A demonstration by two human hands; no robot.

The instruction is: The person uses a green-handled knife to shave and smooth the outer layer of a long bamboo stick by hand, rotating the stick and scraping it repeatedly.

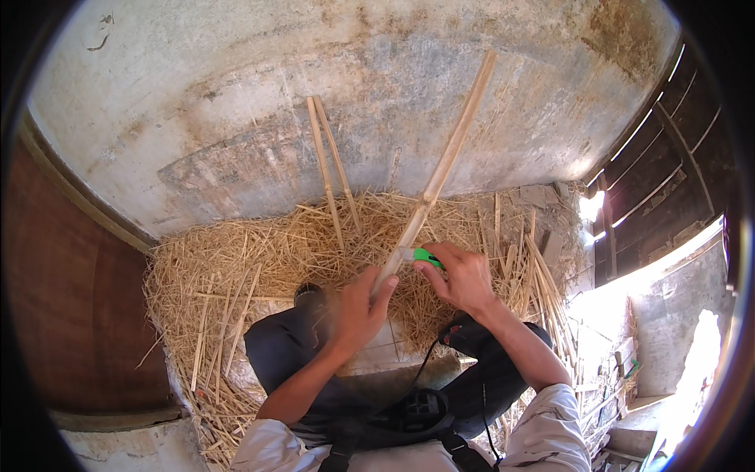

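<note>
Long pale bamboo strip (458, 130), slanting toward one o'clock
Left hand (360, 313) clasps it; right hand (465, 279) grips green-handled knife (425, 257), which could skid if the strip twists.

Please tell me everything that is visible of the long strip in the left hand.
The long strip is pale tan, narrow and nearly straight, like split bamboo, with a node partway along. It slants up and right; I cannot tell whether its far end touches the wall. The left hand grips its lower end. Just above, the blade of the green cutter in the right hand appears to meet it.
</note>
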